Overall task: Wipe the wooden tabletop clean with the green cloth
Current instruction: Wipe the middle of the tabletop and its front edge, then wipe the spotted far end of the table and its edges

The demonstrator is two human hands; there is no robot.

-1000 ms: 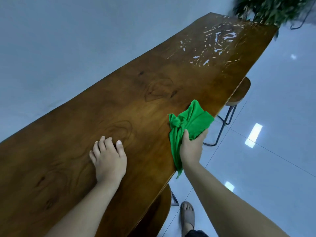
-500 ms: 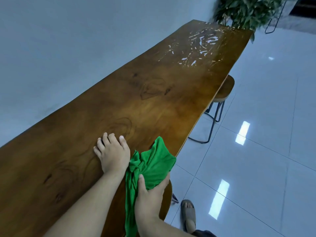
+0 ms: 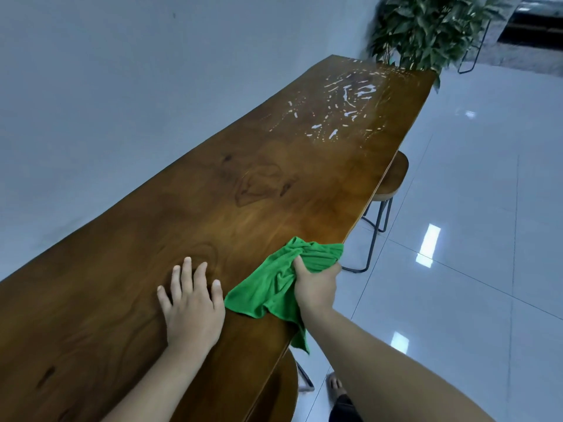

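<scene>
- Gripping the bunched green cloth (image 3: 281, 283), the right hand (image 3: 315, 287) pressed it onto the tabletop (image 3: 213, 208) at the near right edge, thumb on top, fingers closed around the fabric.
- One corner of the cloth hung over the table's edge.
- The left hand (image 3: 192, 309) lay flat on the wood just beside the cloth, fingers spread, holding nothing.
- White streaks (image 3: 344, 108) marked the far end, well apart from the cloth.
- A stool (image 3: 393, 181) stood tucked under the right edge; a plant (image 3: 426, 28) stood beyond the table.
</scene>
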